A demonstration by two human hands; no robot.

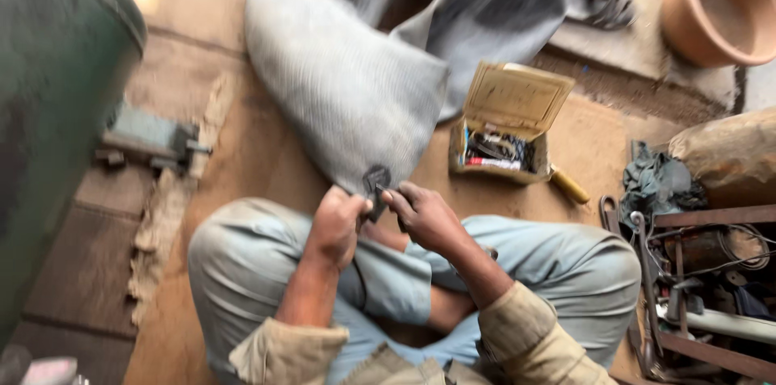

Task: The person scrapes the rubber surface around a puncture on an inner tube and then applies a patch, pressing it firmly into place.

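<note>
Person sits cross-legged on the floor, big grey inner tube (pixel 356 86) draped out in front so its near edge hangs down between the knees, right where both hands meet. Left hand (pixel 335 223) is clenched around the tube's edge, pinning it so it doesn't slide off the lap. Right hand (pixel 424 215) has fingers pinched on a small dark part (pixel 377 191) at that same edge; looks like a valve or clamp piece, too blurred to say which. The two hands nearly touch, so one steadies while the other does the fine work. Open cardboard box (pixel 503 143) sits just beyond the right knee, lid flipped back, small bits inside, placed within easy reach of the working hand. A yellow-handled tool (pixel 570 185) lies beside the box. Clay pot (pixel 715 9) is well apart, top right. Metal frame with tools and wires (pixel 703 288) crowds the right side, with a dark rag (pixel 659 183) above it. Green drum (pixel 56 110) stands off to the left, out of the way.
</note>
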